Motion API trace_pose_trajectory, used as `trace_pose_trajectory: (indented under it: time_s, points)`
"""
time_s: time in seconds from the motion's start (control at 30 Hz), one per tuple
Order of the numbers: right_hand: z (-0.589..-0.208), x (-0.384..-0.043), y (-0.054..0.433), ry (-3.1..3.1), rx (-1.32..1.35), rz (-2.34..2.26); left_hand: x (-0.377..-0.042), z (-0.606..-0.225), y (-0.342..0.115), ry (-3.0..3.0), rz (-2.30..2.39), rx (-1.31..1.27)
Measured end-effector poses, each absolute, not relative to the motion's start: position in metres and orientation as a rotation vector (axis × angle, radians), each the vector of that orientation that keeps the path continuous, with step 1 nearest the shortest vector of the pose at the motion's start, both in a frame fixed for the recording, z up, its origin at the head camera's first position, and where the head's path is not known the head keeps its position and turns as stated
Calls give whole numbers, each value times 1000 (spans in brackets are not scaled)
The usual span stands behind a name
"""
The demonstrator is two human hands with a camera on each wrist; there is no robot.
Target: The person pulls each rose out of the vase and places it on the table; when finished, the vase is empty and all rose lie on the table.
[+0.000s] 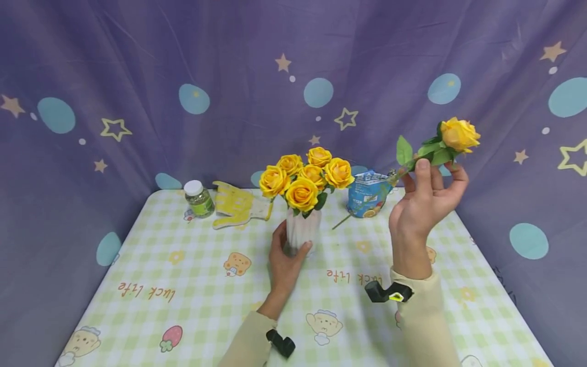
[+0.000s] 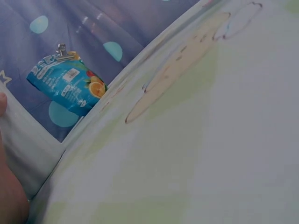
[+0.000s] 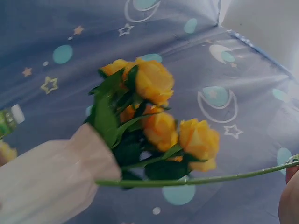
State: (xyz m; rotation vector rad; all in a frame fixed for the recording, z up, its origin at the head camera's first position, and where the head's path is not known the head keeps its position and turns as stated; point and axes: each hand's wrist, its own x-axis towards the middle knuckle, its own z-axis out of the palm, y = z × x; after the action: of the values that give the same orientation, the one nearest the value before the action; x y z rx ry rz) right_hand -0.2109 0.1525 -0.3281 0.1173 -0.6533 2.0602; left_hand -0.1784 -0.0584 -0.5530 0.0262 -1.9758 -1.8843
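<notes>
My left hand (image 1: 285,260) grips the lower part of a pale ribbed vase (image 1: 303,229), thumb across its front. Several yellow roses (image 1: 302,193) stand bunched in the vase. Up on the right, my right hand (image 1: 424,204) pinches a single yellow rose (image 1: 460,134) by its stem just below the leaves, the bloom pointing up and right. Its long bare stem (image 3: 187,182) slants down to the left, and in the right wrist view its end overlaps the vase. Only the edge of the left hand (image 2: 11,196) shows in the left wrist view, beside the vase.
Behind the stem stands a blue pouch (image 1: 364,196) with a metal clip (image 2: 63,51) at its top. A white-capped jar (image 1: 199,200) and a yellow-and-white glove (image 1: 238,205) lie at the back left. A purple curtain (image 1: 243,41) hangs behind the checked tablecloth (image 1: 192,316).
</notes>
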Motion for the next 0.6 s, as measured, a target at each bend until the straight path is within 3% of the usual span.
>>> trace_pose_trajectory:
  time_s: [0.6]
  points:
    - [-417,-196,175,-1019,109,2198,-183,-556,-84,-2020,-1871,-201]
